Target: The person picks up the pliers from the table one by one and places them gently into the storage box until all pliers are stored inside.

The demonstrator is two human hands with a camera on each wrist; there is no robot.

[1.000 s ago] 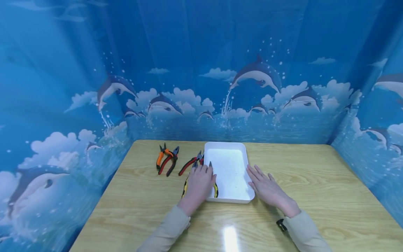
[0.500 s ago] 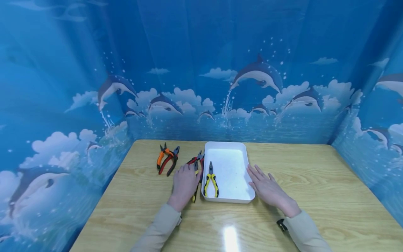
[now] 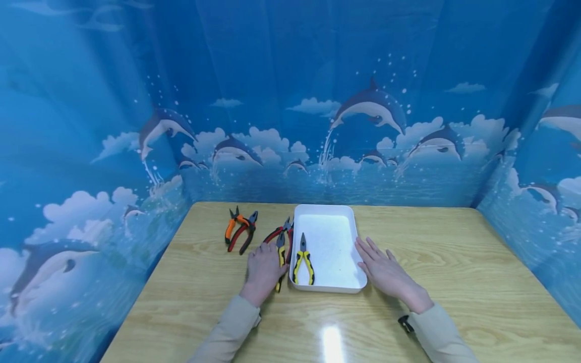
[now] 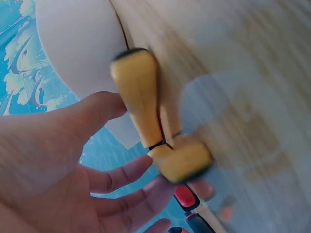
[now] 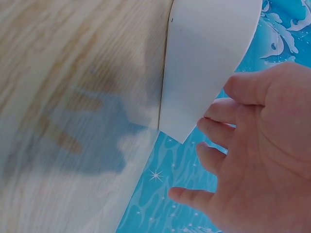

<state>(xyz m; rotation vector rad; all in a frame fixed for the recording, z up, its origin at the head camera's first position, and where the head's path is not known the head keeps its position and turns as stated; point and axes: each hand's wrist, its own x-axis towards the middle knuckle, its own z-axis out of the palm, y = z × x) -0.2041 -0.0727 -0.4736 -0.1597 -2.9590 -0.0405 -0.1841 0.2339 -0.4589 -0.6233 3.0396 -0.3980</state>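
Left hand (image 3: 262, 269): fingers loosely extended, resting on yellow-handled pliers (image 3: 280, 262) on bench, just left of white tray (image 3: 349, 222); not yet gripped.
Right hand (image 3: 386, 272): flat, spread, against tray's right rim.
Tip: curl fingers round both handles near pivot, lift level over rim.
In tray: 2nd yellow pliers (image 3: 303, 260), near front-left corner.

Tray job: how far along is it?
Done: one yellow pliers lies in the white tray. In hand: the left hand reaches a second yellow pair beside the tray. Left: red pliers and two pairs further left.
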